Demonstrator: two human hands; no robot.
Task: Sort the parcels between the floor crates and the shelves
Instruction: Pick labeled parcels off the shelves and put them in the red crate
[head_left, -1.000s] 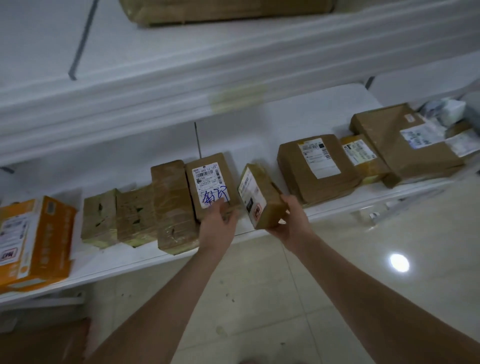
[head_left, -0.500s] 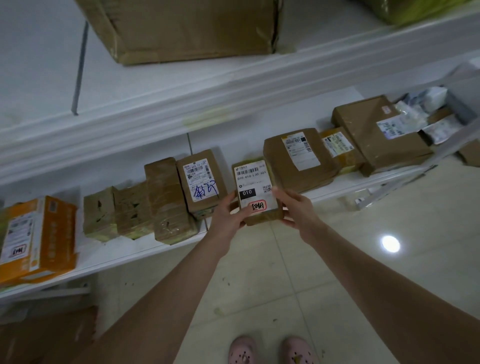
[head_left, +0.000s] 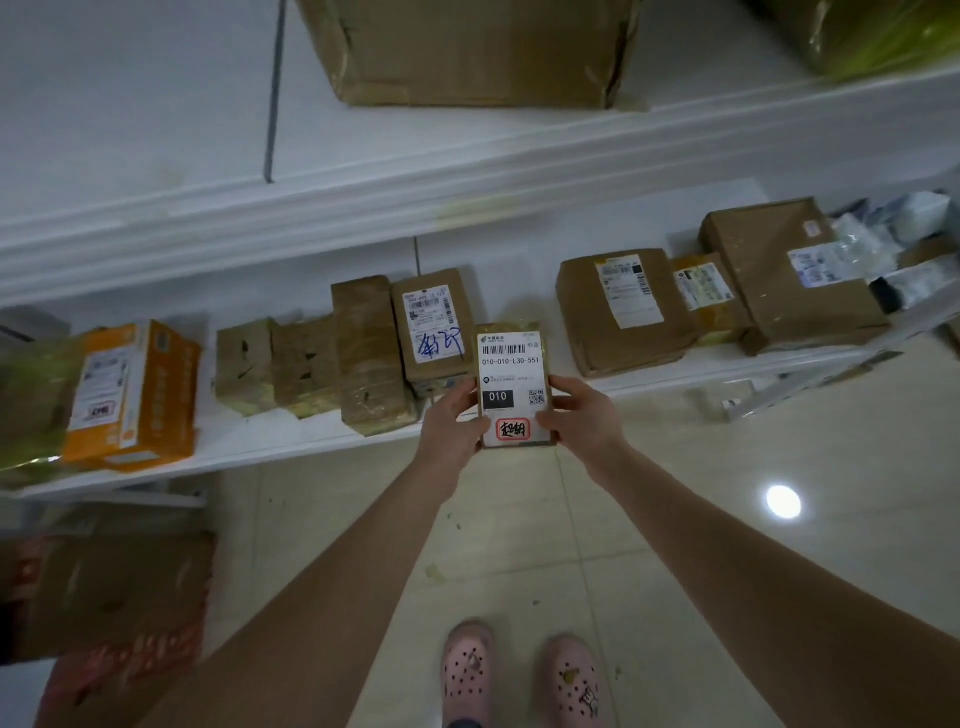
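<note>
A: Where is the small parcel (head_left: 514, 387) sitting at this moment?

B: It is sitting at the centre of the frame, label facing the camera, in front of the lower shelf (head_left: 311, 441) edge and off its surface. The label is showing a barcode, the code 010-010-L30-551, a black 010 block and a red-ringed handwritten mark.

A: What is each grip doing?

B: The left hand (head_left: 452, 423) is pinching the parcel's left edge; the right hand (head_left: 579, 415) is pinching its right edge. Both are closing on the parcel, thumbs lying on the label face.

A: What is lying on the lower shelf behind it?

B: Just left of centre, a labelled box with blue handwriting (head_left: 434, 327) is standing against a taped brown box (head_left: 369, 353). Further left, an orange carton (head_left: 135, 395) is resting. Right of centre, a brown box with a white label (head_left: 621, 309) is lying flat.

A: And elsewhere?

B: A large cardboard box (head_left: 467, 49) is occupying the upper shelf (head_left: 519, 171) at top centre. Pink clogs (head_left: 519, 675) are standing on the tiled floor (head_left: 519, 530) at bottom centre.
</note>
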